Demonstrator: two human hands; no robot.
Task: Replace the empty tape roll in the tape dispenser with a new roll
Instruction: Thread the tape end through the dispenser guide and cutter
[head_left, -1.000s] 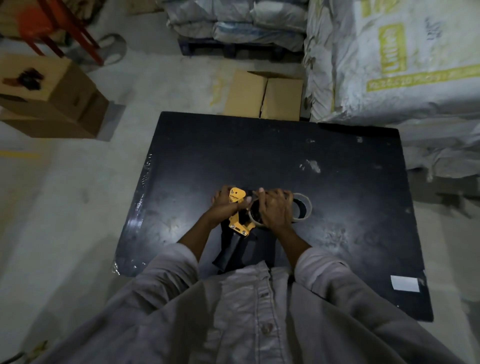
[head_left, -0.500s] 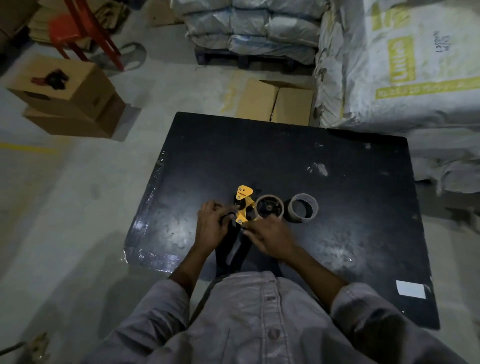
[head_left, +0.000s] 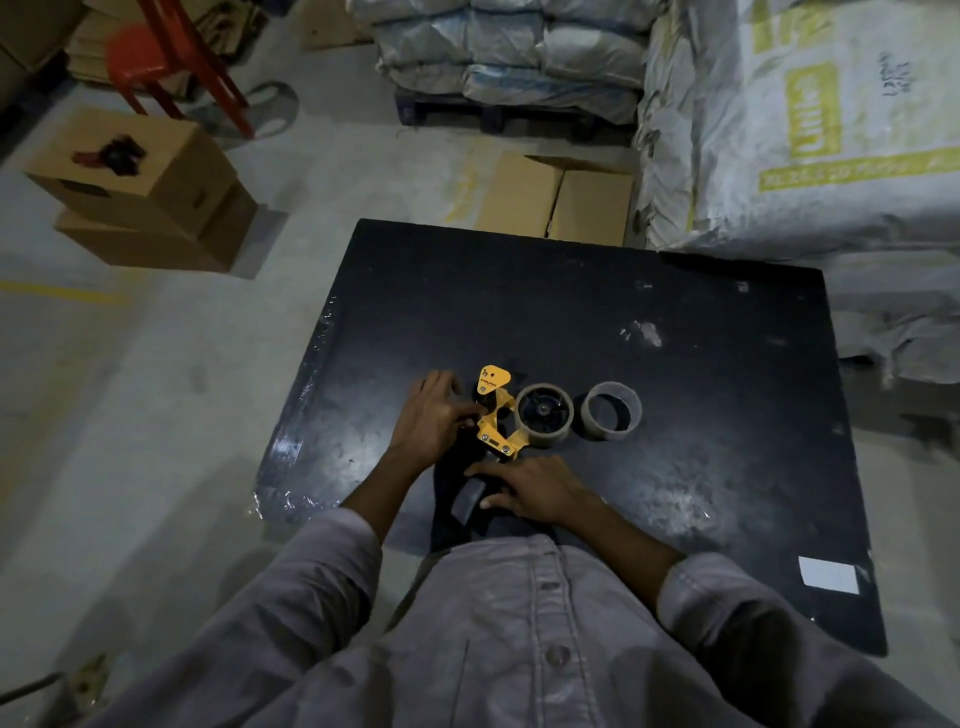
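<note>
Both hands are now resting off the roll (head_left: 544, 422) seated on the tape dispenser (head_left: 496, 415): left hand (head_left: 434, 415) steadying its frame, right hand (head_left: 530, 491) loosely flat on the table (head_left: 701, 415), suggesting loading is nearly done

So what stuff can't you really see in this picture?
- Head view: the tape dispenser handle, black against the black table and partly under the right hand.
- Whether the roll on the dispenser is empty or new: too dim.
- The same for the loose roll beside it.
- The left hand hides the dispenser's left side.
</note>
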